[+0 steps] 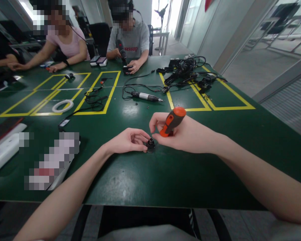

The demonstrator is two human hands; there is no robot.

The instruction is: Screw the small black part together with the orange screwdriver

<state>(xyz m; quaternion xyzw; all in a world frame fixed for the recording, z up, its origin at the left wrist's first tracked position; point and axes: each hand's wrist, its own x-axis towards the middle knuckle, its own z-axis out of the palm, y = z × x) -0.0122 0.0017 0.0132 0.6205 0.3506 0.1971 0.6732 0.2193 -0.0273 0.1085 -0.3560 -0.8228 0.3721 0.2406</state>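
My left hand (130, 140) rests near the middle of the green table, its thumb and fingers closed on a small black cylindrical part (151, 146) with a metal ring at its top. Just to the right, my right hand (188, 134) grips a screwdriver (173, 121) with an orange and grey handle. The handle leans up and to the right, and its blade is hidden by the hand. My right fingertips are close to the top of the black part; whether they touch it I cannot tell.
Beyond my hands lies a silver-and-black electric screwdriver (146, 96) with its cord. Tangled black cables (183, 72) are heaped at the back right. A roll of white tape (62, 106) and a white power strip (5, 150) lie to the left. A co-worker (130, 36) sits opposite, holding a power tool.
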